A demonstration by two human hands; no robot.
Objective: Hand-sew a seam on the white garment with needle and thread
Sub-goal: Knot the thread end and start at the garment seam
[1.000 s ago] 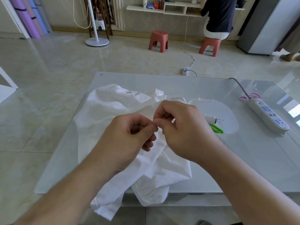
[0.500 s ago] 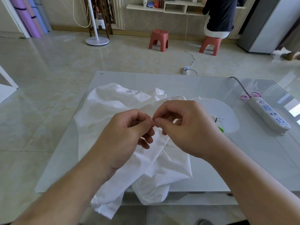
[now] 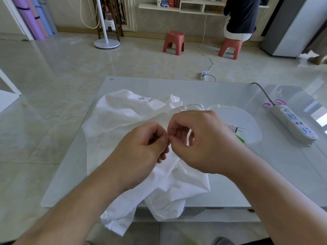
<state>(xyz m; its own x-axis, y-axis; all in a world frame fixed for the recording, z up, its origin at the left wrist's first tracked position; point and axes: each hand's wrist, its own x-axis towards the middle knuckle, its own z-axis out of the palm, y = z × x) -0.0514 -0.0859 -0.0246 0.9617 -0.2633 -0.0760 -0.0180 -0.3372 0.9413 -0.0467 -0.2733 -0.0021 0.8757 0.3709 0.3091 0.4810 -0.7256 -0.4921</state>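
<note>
At centre frame, both hands meet above the white garment [image 3: 134,117], which lies crumpled on the bench [image 3: 265,174] and spills over its near edge toward the bottom of the frame. Left hand [image 3: 141,149] and right hand [image 3: 203,140] have fingers curled, thumb tips nearly touching at a single pinch point; the needle and thread are too fine to make out, so what each pinches I cannot tell. Cloth lies directly beneath and between both hands, equally near to each.
</note>
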